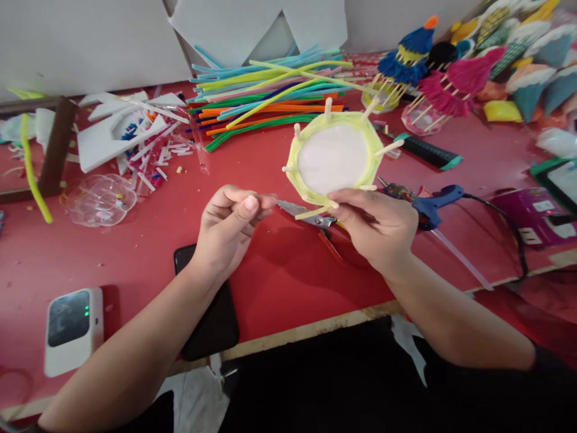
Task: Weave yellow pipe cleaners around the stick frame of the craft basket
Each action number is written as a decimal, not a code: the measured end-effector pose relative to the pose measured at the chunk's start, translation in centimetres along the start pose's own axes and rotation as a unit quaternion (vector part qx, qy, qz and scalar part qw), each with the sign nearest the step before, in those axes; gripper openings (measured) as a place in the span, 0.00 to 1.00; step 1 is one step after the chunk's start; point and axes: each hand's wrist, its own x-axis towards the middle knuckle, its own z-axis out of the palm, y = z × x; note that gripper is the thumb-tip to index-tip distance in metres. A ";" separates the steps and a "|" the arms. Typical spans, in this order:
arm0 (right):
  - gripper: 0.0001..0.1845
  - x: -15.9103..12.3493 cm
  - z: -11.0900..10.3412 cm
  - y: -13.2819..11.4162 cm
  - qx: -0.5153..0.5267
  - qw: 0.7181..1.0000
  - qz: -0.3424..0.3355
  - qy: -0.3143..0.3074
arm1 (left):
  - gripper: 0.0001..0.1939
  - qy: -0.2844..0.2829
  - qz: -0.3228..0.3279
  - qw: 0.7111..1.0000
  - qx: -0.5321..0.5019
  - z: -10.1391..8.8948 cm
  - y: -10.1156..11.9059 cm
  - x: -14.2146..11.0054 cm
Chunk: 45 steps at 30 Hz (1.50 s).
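My right hand [378,225] pinches the lower edge of a round craft base [333,159] with a white disc, a yellow-green wrapped rim and several short sticks standing out around it. A loose yellow-green end [311,213] sticks out at its lower edge. My left hand [237,225] is closed, thumb against the fingers, left of the base; whatever is in its pinch is too fine to make out. Scissors [311,218] with orange handles lie on the table beneath and between my hands. Close to my right hand rests a blue glue gun [435,204] with a clear glue stick.
Colourful pipe cleaners [261,96] are heaped at the back. A black phone [211,325] and a white device [74,331] lie front left. Scraps and a clear plastic tray [99,199] are at left. Blue [406,57] and pink stick crafts [460,84], a cutter [428,150] and a purple box [532,216] stand right.
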 end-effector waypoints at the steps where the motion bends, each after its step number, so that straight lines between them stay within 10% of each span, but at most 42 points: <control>1: 0.13 0.0 0.0 0.0 0.011 1.000 0.002 0.001 | 0.17 0.003 -0.002 1.000 0.001 0.0 0.0 0.0; 19: 0.05 -0.1 0.8 0.9 0.119 0.984 0.103 0.079 | 0.09 -0.048 -0.028 0.965 0.257 -0.5 0.0 0.3; 26: 0.06 -0.6 1.2 0.9 0.207 0.966 0.142 0.064 | 0.09 0.084 0.032 0.940 0.328 -1.5 0.6 0.7; 36: 0.10 -0.6 1.0 0.3 0.218 0.959 0.170 0.057 | 0.02 0.266 0.079 0.850 0.447 -7.8 7.4 3.7; 45: 0.10 -0.7 1.0 0.1 0.244 0.949 0.192 0.050 | 0.16 0.311 0.091 0.876 0.358 -6.6 7.5 6.2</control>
